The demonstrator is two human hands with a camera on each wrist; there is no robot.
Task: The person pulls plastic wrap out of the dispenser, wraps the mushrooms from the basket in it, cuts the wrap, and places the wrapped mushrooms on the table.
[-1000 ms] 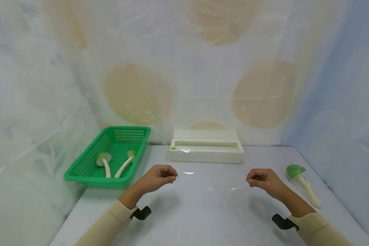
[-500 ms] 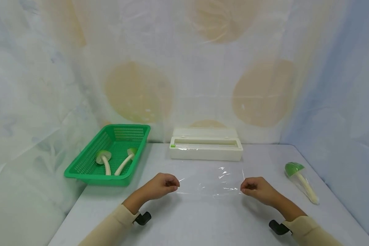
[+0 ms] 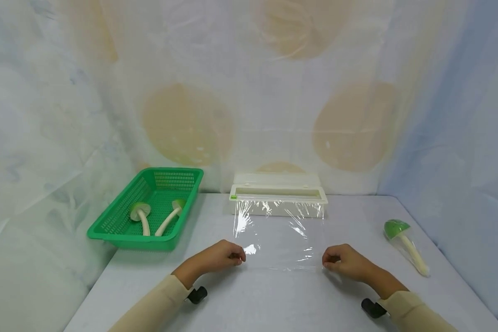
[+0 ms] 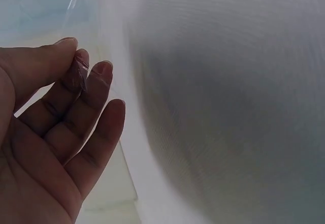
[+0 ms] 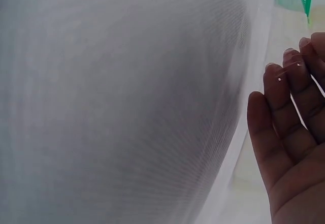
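Head view: the left hand [image 3: 221, 256] and right hand [image 3: 348, 263] are pinching the near corners of a clear film [image 3: 279, 242], which is stretching from a white box [image 3: 279, 187] over the table [image 3: 274, 299]. Left wrist view: thumb [image 4: 45, 64] and fingers [image 4: 91, 94] are gripping film. Right wrist view: film is glinting across the fingers.

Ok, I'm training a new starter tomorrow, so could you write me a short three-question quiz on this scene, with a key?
1. How many mushrooms lie in the green basket?
2. True or false: the lid of the white box stands open.
3. What do the person's left grip and right grip both hold?

Key:
1. Two.
2. True.
3. They hold clear film, spread out between them in front of the box.
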